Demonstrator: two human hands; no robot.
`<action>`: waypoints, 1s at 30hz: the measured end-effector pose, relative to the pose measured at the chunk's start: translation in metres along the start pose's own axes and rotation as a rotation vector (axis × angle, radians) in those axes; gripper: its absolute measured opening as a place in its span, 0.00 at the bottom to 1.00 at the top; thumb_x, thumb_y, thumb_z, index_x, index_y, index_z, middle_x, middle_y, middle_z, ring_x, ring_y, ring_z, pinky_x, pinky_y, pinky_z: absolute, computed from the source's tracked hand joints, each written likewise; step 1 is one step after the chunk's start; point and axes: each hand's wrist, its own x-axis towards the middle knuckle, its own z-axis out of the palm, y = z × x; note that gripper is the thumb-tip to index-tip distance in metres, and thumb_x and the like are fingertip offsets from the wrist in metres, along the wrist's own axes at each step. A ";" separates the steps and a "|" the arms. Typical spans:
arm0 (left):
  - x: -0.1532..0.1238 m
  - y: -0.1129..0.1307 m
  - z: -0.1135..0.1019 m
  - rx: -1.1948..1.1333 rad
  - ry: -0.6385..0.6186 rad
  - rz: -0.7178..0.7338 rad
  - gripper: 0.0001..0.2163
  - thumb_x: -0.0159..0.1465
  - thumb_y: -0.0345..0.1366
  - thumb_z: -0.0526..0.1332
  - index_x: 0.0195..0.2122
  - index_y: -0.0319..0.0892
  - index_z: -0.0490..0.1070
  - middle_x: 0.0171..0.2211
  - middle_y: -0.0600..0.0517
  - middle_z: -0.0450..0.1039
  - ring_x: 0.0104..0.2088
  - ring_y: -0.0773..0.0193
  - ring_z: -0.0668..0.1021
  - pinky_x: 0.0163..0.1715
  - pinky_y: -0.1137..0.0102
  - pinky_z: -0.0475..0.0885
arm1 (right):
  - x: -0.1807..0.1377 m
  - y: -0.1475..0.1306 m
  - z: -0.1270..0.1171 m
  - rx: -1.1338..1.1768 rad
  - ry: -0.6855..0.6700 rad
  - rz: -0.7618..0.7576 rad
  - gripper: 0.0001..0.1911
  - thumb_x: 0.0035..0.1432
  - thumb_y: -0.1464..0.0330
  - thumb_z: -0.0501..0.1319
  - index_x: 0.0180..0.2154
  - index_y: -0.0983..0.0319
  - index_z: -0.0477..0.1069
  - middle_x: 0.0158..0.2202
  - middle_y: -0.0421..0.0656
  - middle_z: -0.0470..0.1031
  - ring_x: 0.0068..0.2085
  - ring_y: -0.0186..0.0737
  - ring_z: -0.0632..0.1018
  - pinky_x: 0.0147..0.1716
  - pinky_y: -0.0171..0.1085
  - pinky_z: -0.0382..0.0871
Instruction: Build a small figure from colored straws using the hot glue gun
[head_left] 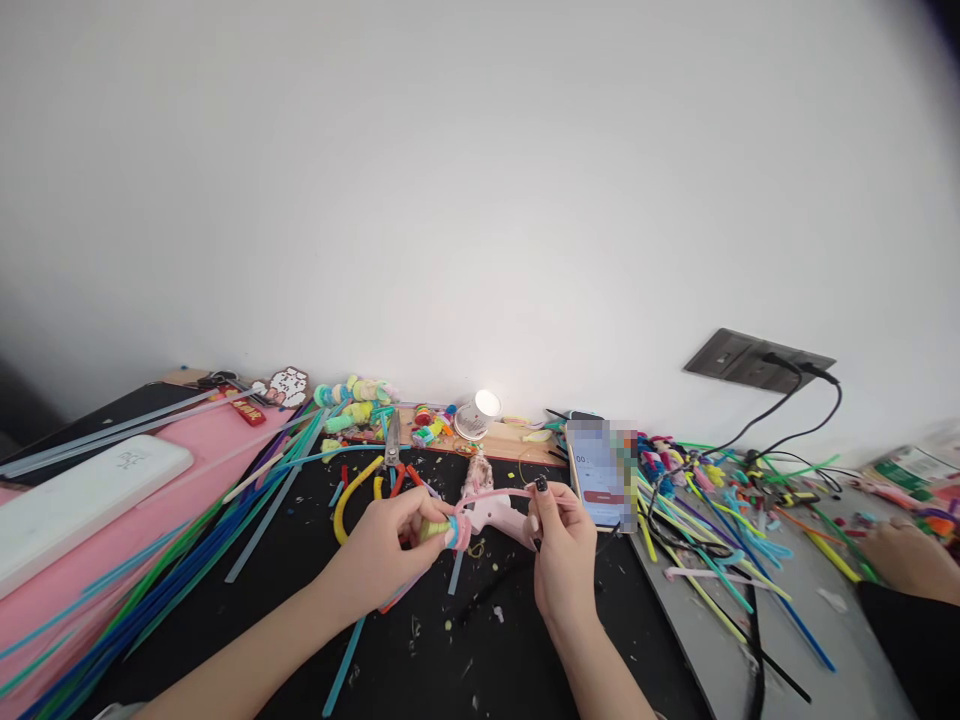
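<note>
My left hand (390, 545) pinches a small coiled bundle of pipe cleaners (450, 528), yellow, blue and pink, just above the black mat (465, 650). My right hand (561, 545) pinches the free end of a pink pipe cleaner (495, 494) that runs from the coil to its fingertips. Both hands are closed. A pale pink glue gun (487, 512) lies on the mat right behind the coil, between the hands.
Long pipe cleaners (187, 570) fan out on the left over a pink board, with a white case (75, 500) on it. Scissors (392, 450) and pliers lie behind. A phone (600, 475) stands right of centre. Another person's hand (904, 555) rests among loose pipe cleaners at the right.
</note>
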 end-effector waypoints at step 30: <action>0.005 -0.004 -0.007 -0.122 0.271 0.010 0.09 0.59 0.38 0.62 0.26 0.44 0.64 0.45 0.44 0.78 0.45 0.51 0.79 0.40 0.62 0.73 | -0.001 0.014 -0.009 -1.282 -0.251 -0.336 0.24 0.43 0.75 0.58 0.45 0.55 0.71 0.43 0.45 0.76 0.44 0.53 0.72 0.42 0.46 0.55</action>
